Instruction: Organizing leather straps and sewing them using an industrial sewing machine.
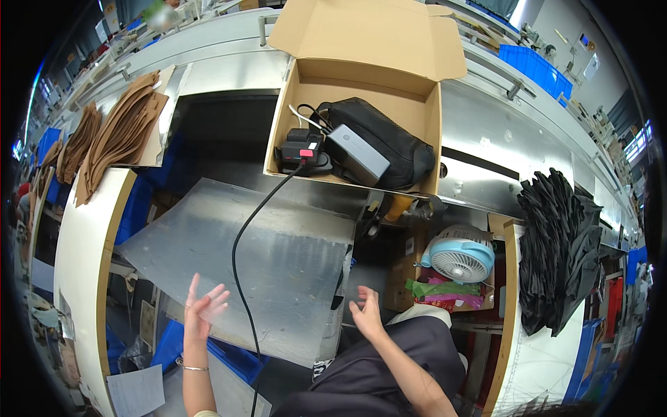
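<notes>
My left hand (pixel 201 309) is raised over the left part of a clear plastic sheet (pixel 278 236), its fingers spread and nothing in it. A bracelet (pixel 192 368) circles that wrist. My right hand (pixel 368 314) hangs above my lap near the sheet's right edge, fingers apart and slightly bent, also holding nothing. Between the hands a black cable (pixel 236 260) runs down from a black device (pixel 303 144) in an open cardboard box (pixel 365 59). Beside that device lie a grey rectangular block (pixel 358 154) and a black mesh pouch (pixel 385 139).
Brown fabric pieces (pixel 121 135) are stacked at the left, black fabric pieces (pixel 559 250) at the right. Under the metal worktop (pixel 479 132) a blue and white fan (pixel 458 257) stands on a carton. White side panels (pixel 80 278) flank my seat.
</notes>
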Tool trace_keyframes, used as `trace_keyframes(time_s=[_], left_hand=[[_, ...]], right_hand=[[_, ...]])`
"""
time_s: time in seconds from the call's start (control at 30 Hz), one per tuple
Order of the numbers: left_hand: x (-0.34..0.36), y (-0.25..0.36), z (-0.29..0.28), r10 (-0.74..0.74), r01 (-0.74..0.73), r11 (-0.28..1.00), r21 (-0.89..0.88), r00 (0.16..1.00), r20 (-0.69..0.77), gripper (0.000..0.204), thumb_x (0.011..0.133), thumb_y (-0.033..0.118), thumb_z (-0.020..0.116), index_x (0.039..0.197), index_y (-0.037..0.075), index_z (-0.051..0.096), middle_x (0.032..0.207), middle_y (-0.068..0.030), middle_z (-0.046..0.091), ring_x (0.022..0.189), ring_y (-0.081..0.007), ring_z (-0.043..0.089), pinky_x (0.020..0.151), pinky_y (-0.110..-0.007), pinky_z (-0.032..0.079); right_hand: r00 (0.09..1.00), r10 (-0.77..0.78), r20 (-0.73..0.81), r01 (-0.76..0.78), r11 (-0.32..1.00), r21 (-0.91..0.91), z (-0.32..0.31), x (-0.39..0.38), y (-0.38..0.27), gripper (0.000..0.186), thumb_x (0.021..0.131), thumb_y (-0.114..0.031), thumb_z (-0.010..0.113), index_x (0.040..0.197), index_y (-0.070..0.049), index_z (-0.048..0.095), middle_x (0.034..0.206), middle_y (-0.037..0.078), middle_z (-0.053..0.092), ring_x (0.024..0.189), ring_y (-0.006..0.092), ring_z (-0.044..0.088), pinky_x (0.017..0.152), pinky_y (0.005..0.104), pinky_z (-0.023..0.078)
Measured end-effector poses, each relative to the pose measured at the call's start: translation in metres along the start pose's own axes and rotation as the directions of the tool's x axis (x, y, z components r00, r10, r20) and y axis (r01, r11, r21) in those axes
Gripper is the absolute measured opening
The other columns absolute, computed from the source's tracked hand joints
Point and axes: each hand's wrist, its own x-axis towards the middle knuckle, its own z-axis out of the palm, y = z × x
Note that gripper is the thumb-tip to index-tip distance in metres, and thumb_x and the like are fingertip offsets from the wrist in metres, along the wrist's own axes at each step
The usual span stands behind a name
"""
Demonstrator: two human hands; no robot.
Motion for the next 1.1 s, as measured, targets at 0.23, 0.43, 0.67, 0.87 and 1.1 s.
trace_keyframes(time_s=[0.23,0.43,0.67,0.87,1.1], left_hand=[[0.000,0.026,0.023,0.066,-0.058,0.996,-0.073,0.992,0.111,0.074,0.082,0.000,0.051,0.143,0.018,0.014,0.123,-0.0303,0.043,0.100,-0.0357,0.057,0.072,-0.036,0.055],[-0.014,0.046,0.016,0.069,-0.054,0.986,-0.155,0.993,0.097,0.076,0.080,-0.003,0.052,0.143,0.017,0.013,0.124,-0.0283,0.041,0.101,-0.0321,0.057,0.067,-0.033,0.057],[-0.022,0.050,0.004,0.079,-0.076,0.995,-0.066,0.996,0.045,0.080,0.077,-0.002,0.056,0.143,0.018,0.015,0.123,-0.0276,0.039,0.096,-0.0297,0.058,0.063,-0.033,0.057],[-0.026,0.063,-0.004,0.135,-0.136,0.990,-0.045,0.991,-0.014,0.080,0.077,-0.002,0.056,0.143,0.018,0.015,0.125,-0.0269,0.037,0.096,-0.0287,0.058,0.064,-0.030,0.057],[-0.027,0.081,-0.006,0.275,-0.277,0.959,-0.054,0.960,-0.047,0.080,0.077,-0.001,0.056,0.144,0.016,0.014,0.127,-0.0271,0.035,0.108,-0.0282,0.048,0.087,-0.033,0.049]], right_hand=[[0.933,-0.031,0.360,-0.009,0.994,0.108,0.059,0.029,0.008,0.100,0.071,-0.009,0.069,0.140,-0.001,-0.003,0.142,0.017,0.024,0.130,0.0288,0.028,0.106,0.0385,0.027],[0.929,-0.020,0.371,-0.312,0.502,0.807,0.074,0.036,-0.030,0.082,0.083,-0.003,0.057,0.141,-0.004,0.000,0.138,0.013,0.033,0.126,0.0258,0.037,0.099,0.0381,0.039],[0.872,-0.133,0.472,-0.485,-0.091,0.870,0.053,0.049,-0.077,0.041,0.084,-0.008,0.047,0.124,-0.001,0.043,0.125,0.015,0.049,0.118,0.0286,0.047,0.096,0.0423,0.043],[0.788,-0.211,0.578,-0.571,0.099,0.815,0.050,0.042,-0.074,0.037,0.097,-0.031,0.038,0.116,0.000,0.047,0.067,-0.003,0.036,0.052,0.0053,0.033,0.046,0.0206,0.027],[0.925,0.049,0.377,-0.006,0.993,-0.115,0.087,0.052,0.000,0.044,0.092,-0.034,0.045,0.109,0.007,0.049,0.099,0.015,0.048,0.089,0.0231,0.049,0.075,0.0336,0.041]])
